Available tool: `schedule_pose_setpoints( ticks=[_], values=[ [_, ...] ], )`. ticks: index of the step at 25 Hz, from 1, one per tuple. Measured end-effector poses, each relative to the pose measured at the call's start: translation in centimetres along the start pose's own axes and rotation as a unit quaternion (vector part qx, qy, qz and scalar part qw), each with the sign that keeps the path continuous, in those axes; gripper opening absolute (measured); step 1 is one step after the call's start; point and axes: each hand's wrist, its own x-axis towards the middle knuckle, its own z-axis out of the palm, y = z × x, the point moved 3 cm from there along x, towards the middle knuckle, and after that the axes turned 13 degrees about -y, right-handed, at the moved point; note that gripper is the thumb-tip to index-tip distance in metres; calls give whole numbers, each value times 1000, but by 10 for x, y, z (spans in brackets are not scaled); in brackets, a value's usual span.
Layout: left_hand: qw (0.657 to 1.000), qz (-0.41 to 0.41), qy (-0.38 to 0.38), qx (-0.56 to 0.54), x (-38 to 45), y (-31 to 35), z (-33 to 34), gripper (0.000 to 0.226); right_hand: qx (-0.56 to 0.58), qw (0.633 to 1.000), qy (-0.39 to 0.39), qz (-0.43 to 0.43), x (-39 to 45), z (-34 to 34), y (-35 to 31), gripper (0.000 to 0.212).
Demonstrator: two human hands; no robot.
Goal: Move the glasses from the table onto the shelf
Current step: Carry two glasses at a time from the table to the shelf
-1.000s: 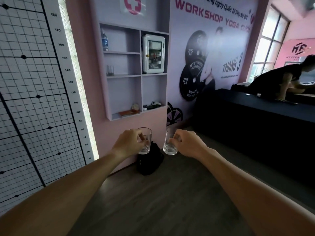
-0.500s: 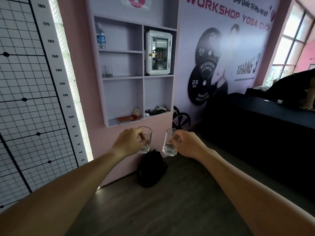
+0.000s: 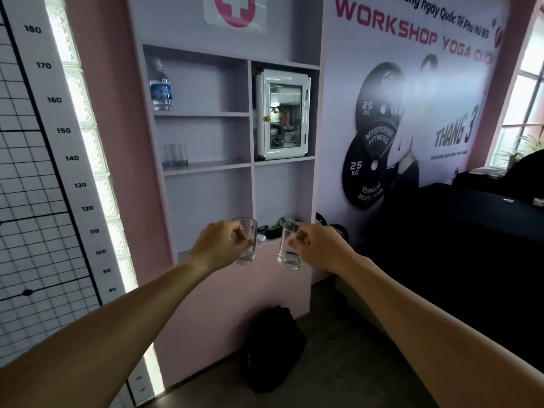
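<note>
My left hand (image 3: 219, 245) grips a clear drinking glass (image 3: 246, 248) upright, in front of the bottom of the lilac wall shelf (image 3: 252, 136). A second clear glass (image 3: 289, 254) is held upright in my right hand (image 3: 319, 245), just to the right of the first. Both glasses hang in the air at the height of the shelf's lowest board. On the middle left board (image 3: 206, 166) stand two or three more clear glasses (image 3: 175, 156), blurred together.
A water bottle (image 3: 160, 86) stands on the top left board and a white glass-fronted cabinet (image 3: 282, 116) fills the upper right bay. Small items (image 3: 276, 229) lie on the lowest board. A black bag (image 3: 272, 348) sits on the floor below, and a dark counter (image 3: 459, 231) runs along the right.
The shelf has come closer and larger in view. Both hands, each holding its glass, now sit level with the lowest board instead of below it.
</note>
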Motion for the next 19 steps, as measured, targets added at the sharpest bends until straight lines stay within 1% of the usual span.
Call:
schedule_pose_setpoints(
  ticks=[2,6,10,13,19],
  values=[
    [1000,-4,-3,10,27,-7,6,19,-1,1000,-12,-12,33,3,11,28],
    [999,-26,21,21,96,-35,25,22,-20,998,-22,-47,121,7,43,24],
    [995,-74,55,33,150,-62,29,23,-24,995,-43,-91,199,1,61,19],
    [991,-111,69,40,177,-80,21,22,-30,989,-53,-132,252,-9,60,15],
    [981,-148,109,65,206,-105,-20,18,4,972,-72,-223,326,-23,28,16]
  ],
)
